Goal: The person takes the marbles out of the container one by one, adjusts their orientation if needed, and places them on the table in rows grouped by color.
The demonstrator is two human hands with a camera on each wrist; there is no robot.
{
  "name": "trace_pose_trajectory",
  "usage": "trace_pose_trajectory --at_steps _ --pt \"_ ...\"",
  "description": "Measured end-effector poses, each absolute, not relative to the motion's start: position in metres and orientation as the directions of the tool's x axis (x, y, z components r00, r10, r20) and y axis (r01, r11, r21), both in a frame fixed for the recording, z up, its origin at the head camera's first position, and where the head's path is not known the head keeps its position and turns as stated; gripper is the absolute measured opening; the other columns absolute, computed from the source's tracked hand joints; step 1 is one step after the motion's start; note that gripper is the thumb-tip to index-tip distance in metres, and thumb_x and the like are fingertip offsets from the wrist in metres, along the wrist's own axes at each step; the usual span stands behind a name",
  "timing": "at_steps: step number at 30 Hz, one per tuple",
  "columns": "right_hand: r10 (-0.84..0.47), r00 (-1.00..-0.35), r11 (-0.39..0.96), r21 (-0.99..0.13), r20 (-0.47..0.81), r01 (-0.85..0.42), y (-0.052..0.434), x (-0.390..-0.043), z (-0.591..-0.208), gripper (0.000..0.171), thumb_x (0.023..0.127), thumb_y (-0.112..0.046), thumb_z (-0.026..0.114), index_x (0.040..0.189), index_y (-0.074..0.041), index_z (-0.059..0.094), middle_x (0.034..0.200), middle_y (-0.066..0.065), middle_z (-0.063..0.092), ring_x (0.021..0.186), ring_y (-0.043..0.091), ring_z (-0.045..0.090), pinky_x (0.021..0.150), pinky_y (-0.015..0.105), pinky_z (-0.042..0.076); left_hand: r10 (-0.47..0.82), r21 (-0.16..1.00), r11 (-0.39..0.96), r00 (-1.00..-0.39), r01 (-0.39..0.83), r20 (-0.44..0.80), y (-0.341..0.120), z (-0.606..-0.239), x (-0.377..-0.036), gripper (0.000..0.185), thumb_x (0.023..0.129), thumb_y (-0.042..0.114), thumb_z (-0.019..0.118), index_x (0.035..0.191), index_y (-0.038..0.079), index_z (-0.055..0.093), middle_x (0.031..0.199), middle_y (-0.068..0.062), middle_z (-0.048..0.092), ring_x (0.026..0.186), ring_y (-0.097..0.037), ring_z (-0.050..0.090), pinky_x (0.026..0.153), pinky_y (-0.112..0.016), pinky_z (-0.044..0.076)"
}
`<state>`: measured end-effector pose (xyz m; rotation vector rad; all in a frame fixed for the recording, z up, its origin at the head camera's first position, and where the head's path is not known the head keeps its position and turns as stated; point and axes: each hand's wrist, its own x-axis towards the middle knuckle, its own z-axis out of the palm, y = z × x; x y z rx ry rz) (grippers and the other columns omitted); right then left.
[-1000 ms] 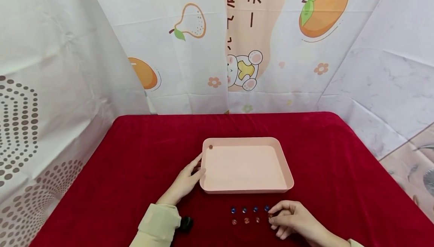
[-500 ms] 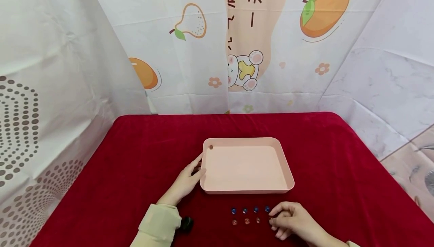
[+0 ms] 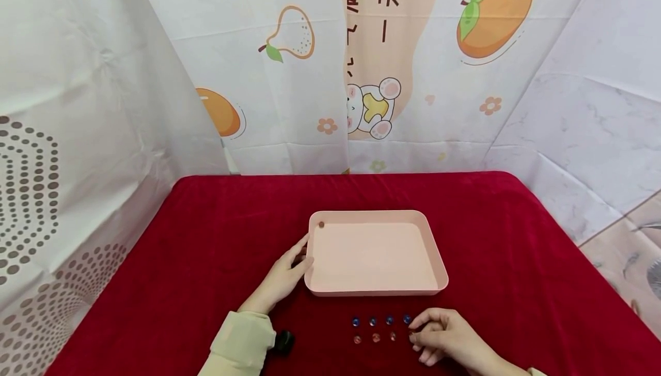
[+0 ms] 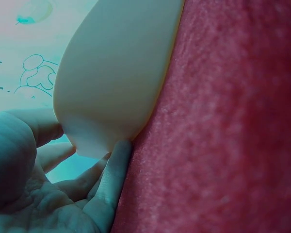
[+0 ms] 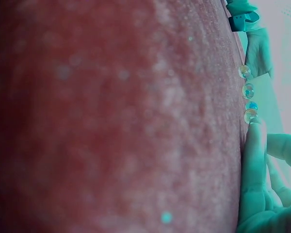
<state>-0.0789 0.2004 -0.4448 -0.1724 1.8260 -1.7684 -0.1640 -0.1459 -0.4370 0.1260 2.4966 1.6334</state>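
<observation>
Red-clothed table (image 3: pixel 206 238): our left hand (image 3: pixel 281 275), fingers straight, steadies the pink tray (image 3: pixel 436 264); right hand (image 3: pixel 444 336), fingers curled, pinches a bead beside the bead rows (image 3: pixel 381 328).

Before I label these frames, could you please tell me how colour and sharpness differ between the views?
Head view: evenly lit, sharp, natural colours on the pink plastic tray. Left wrist view: teal cast, soft red cloth. Right wrist view: teal cast, cloth blurred, small glass beads fairly sharp.

Right hand (image 3: pixel 446 338) hides the end marble.
</observation>
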Motion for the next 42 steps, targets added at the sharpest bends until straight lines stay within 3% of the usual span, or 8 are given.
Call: trace_pose_trajectory --at_steps 12,20,27,34,42 --pt "-0.481 -0.826 0.105 -0.954 -0.295 0.280 0.202 -0.079 -0.440 0.023 0.093 -0.004 0.060 0.109 0.012 0.059 0.079 0.004 0.073 0.064 0.009 0.068 0.062 0.027 0.058 0.159 0.911 0.411 -0.982 -0.028 -0.102 -0.146 -0.440 -0.167 0.058 0.102 0.020 0.055 0.156 0.022 0.034 0.136 -0.009 0.056 0.127 -0.026 0.053 0.107 -0.046 0.041" --pt "-0.461 -0.847 0.149 -0.963 -0.267 0.222 0.198 -0.087 -0.422 0.028 0.092 -0.007 0.062 0.108 0.016 0.057 0.084 0.012 0.073 0.067 0.014 0.069 0.064 0.033 0.059 0.159 0.913 0.407 -0.983 -0.016 -0.088 -0.146 -0.442 -0.167 0.058 0.102 0.019 0.055 0.156 0.021 0.034 0.136 -0.009 0.056 0.126 -0.026 0.053 0.106 -0.047 0.041" --pt "-0.462 -0.866 0.154 -0.979 -0.192 0.135 0.181 -0.103 -0.401 0.032 0.090 -0.006 0.065 0.107 0.020 0.056 0.079 0.005 0.071 0.065 0.012 0.069 0.063 0.031 0.059 0.161 0.914 0.406 -0.983 -0.011 -0.083 -0.146 -0.441 -0.168 0.058 0.102 0.019 0.056 0.156 0.021 0.035 0.137 -0.010 0.056 0.126 -0.027 0.054 0.107 -0.047 0.041" --pt "-0.490 -0.863 0.147 -0.987 -0.125 0.060 0.166 -0.123 -0.375 0.033 0.091 -0.004 0.063 0.110 0.021 0.054 0.083 0.010 0.073 0.067 0.015 0.071 0.065 0.033 0.060 0.164 0.909 0.418 -0.983 -0.010 -0.087 -0.147 -0.440 -0.168 0.058 0.102 0.020 0.056 0.156 0.021 0.035 0.137 -0.010 0.056 0.126 -0.028 0.053 0.107 -0.047 0.041" --pt "-0.493 -0.863 0.149 -0.988 -0.112 0.043 0.154 -0.139 -0.354 0.030 0.091 -0.005 0.065 0.107 0.020 0.058 0.084 0.005 0.074 0.070 0.015 0.071 0.069 0.033 0.060 0.159 0.912 0.410 -0.983 -0.019 -0.091 -0.146 -0.438 -0.168 0.058 0.101 0.020 0.057 0.155 0.021 0.035 0.137 -0.010 0.056 0.125 -0.027 0.054 0.106 -0.047 0.042"
